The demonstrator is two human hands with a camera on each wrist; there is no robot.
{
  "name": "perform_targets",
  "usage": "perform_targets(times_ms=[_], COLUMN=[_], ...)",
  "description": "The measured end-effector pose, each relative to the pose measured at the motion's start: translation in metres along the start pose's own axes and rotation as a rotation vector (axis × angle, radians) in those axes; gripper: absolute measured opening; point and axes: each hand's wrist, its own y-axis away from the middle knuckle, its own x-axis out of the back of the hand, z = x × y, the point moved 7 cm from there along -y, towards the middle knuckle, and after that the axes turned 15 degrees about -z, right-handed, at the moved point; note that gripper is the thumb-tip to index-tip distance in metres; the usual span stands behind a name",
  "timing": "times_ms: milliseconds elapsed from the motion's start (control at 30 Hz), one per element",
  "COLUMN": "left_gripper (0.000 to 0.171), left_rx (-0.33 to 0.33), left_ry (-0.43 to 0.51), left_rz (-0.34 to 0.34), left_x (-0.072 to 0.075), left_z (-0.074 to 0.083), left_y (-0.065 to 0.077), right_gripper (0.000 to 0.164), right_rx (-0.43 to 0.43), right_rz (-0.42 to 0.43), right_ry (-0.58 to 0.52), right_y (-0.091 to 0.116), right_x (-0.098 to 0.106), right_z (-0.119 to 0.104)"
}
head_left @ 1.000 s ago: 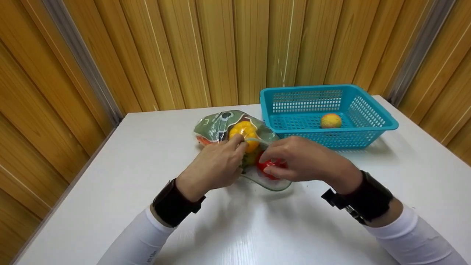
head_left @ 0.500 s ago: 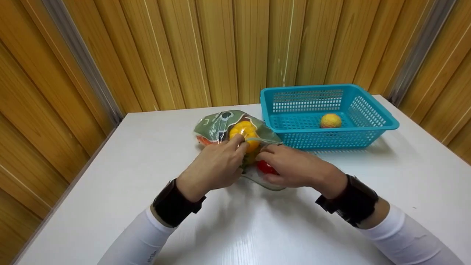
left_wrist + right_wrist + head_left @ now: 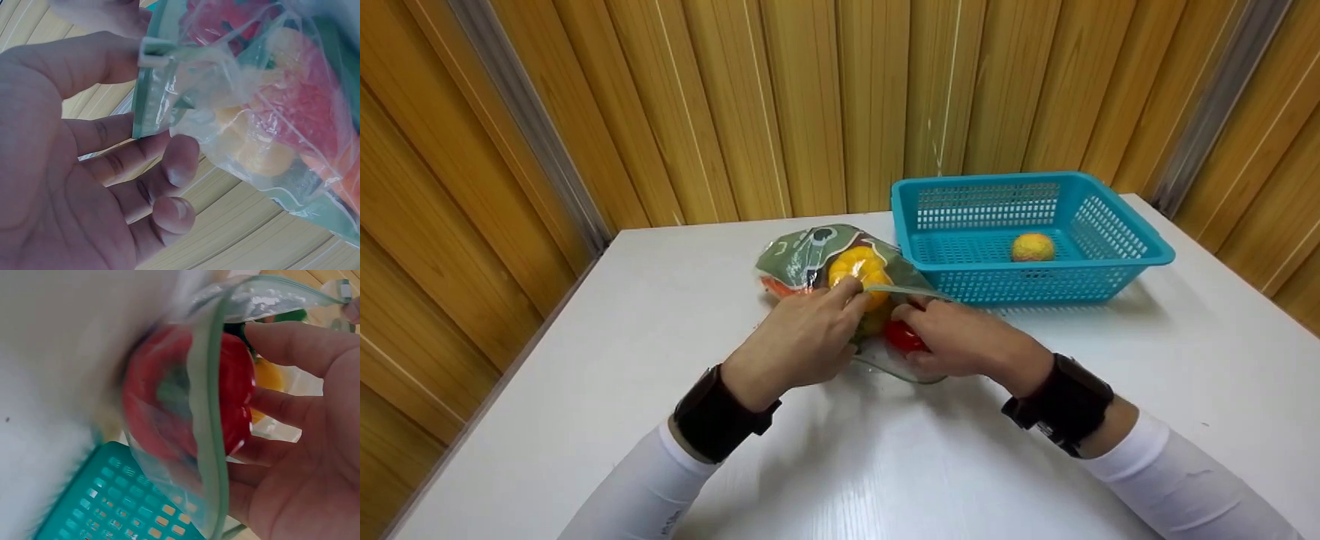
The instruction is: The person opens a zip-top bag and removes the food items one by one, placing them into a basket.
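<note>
My left hand point(image 3: 814, 330) pinches the zip edge of a clear and green resealable bag point(image 3: 795, 255) between thumb and index finger. In the left wrist view, the other fingers point(image 3: 180, 160) are loosely bent. My right hand point(image 3: 960, 337) reaches in at the bag's mouth and holds a red bell pepper point(image 3: 236, 377) there, thumb on one side and fingers on the other. Some fingertips are hidden behind the pepper and the film. A yellow bell pepper point(image 3: 859, 266) and an orange item point(image 3: 780, 286) show through the bag.
A turquoise perforated basket point(image 3: 1035, 281) stands behind my right hand, close to the bag. In it lies one round yellow-red fruit point(image 3: 1033, 247). The white table point(image 3: 622, 337) ends at a wood-patterned wall point(image 3: 810, 112).
My right hand has moved slightly left and deeper into the bag's mouth, closing around the red bell pepper. The left hand keeps its hold on the bag's edge.
</note>
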Motion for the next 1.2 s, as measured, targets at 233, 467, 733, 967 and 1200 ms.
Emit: perform_targets(times_ms=[233,467,733,967,1200], left_gripper=[0.043,0.043,0.044,0.046,0.048], left_rx=[-0.016,-0.024,-0.001,0.029,0.042], left_ry=[0.007,0.006,0.005,0.023,0.024], left_rz=[-0.005,-0.001,-0.018,-0.041,-0.023], left_x=[-0.001,0.000,0.002,0.004,0.006], left_z=[-0.001,-0.002,-0.003,-0.007,-0.009], left_y=[0.001,0.002,0.002,0.003,0.005], right_gripper=[0.069,0.067,0.067,0.066,0.066], right_rx=[-0.029,-0.009,-0.004,0.038,0.123], right_rz=[0.007,0.055,0.068,0.075,0.228], right_ry=[0.037,0.061,0.046,0.024,0.059], right_y=[-0.010,-0.014,-0.012,0.000,0.018], right_x=[-0.009,-0.012,-0.011,-0.002,0.016], right_z=[0.005,0.007,0.001,-0.011,-0.028])
